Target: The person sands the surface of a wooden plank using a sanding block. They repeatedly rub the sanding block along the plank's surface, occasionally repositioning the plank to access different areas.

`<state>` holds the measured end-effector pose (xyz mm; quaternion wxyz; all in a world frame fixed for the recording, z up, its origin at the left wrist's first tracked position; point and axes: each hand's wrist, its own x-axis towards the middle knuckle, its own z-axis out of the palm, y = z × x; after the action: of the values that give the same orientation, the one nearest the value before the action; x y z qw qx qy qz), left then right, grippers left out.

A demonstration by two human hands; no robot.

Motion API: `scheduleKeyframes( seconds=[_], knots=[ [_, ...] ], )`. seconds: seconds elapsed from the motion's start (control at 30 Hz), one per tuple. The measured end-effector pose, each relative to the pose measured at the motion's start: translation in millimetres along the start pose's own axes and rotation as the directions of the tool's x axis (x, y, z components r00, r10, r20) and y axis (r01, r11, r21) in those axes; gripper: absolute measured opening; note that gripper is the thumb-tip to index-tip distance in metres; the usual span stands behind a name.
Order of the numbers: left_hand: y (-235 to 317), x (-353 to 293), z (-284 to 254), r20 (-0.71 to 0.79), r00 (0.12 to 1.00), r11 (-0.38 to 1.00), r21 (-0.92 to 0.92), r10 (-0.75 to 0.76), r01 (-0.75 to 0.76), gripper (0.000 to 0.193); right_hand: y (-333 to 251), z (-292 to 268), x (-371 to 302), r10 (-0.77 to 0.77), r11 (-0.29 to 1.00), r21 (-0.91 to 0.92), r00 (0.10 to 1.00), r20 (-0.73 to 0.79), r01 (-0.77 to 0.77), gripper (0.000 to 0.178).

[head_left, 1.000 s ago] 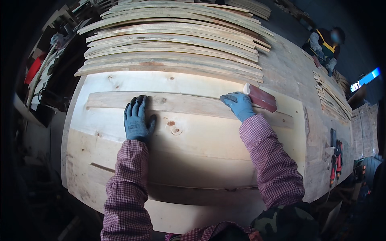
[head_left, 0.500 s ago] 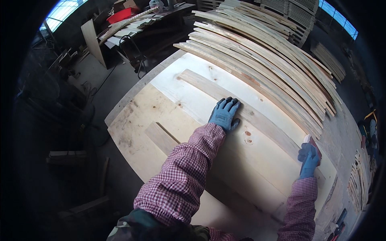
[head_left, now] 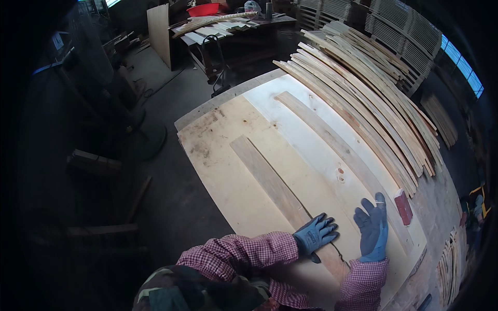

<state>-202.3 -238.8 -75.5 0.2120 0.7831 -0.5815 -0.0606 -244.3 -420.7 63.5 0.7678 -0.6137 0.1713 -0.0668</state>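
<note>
My left hand (head_left: 315,234), in a blue work glove, lies with fingers spread across the near wooden slat (head_left: 272,181). My right hand (head_left: 372,228), gloved alike, is open and holds nothing, its grey palm side and fingertips showing. Just right of its fingertips, a reddish-brown sanding block (head_left: 403,208) rests by the far wooden slat (head_left: 332,140), apart from the hand. Both slats lie lengthwise on the pale plywood board (head_left: 218,150). The near slat's edge beside my hands is dark and uneven.
A stack of long wooden strips (head_left: 358,111) lines the board's far side. More strips (head_left: 448,269) lie at the right. Beyond, a cluttered bench (head_left: 282,19) holds a red basin (head_left: 203,9). Slatted wooden panels (head_left: 402,31) stand at the back.
My right hand has let go of the sanding block and moved left, opening. My left hand has gone from the far slat to the near one. The view has shifted.
</note>
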Motion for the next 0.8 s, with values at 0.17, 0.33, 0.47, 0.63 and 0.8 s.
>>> scheduleKeyframes(
  seconds=[0.17,0.33,0.47,0.63,0.8],
  knots=[
    [-56.5,-43.8,-33.4,-0.109,0.994,1.000,-0.013,0.017,-0.019,0.096,-14.4,78.0,-31.7,-0.187,0.696,-0.605,0.911,0.367,0.387,0.100],
    [-183.3,-170.1,-124.7,-0.181,0.972,0.966,0.182,-0.151,0.184,0.101,39.8,-72.0,-94.9,-0.167,0.182,-0.979,0.984,0.065,0.096,0.101],
    [-229.1,-224.6,-159.1,-0.169,0.889,0.843,0.281,-0.427,0.458,0.101,103.7,-106.2,-158.2,-0.087,-0.095,-0.992,0.992,0.093,0.085,0.104],
    [-173.0,-200.8,-133.1,-0.264,0.843,0.803,0.269,-0.470,0.532,0.107,125.7,-119.3,-147.4,-0.180,0.168,-0.985,0.982,-0.051,-0.021,0.095],
    [-167.1,-194.7,-120.4,-0.298,0.800,0.788,0.192,-0.521,0.585,0.093,115.9,-110.2,-125.3,-0.355,0.110,-0.994,0.933,-0.057,-0.019,0.100]
  ],
)
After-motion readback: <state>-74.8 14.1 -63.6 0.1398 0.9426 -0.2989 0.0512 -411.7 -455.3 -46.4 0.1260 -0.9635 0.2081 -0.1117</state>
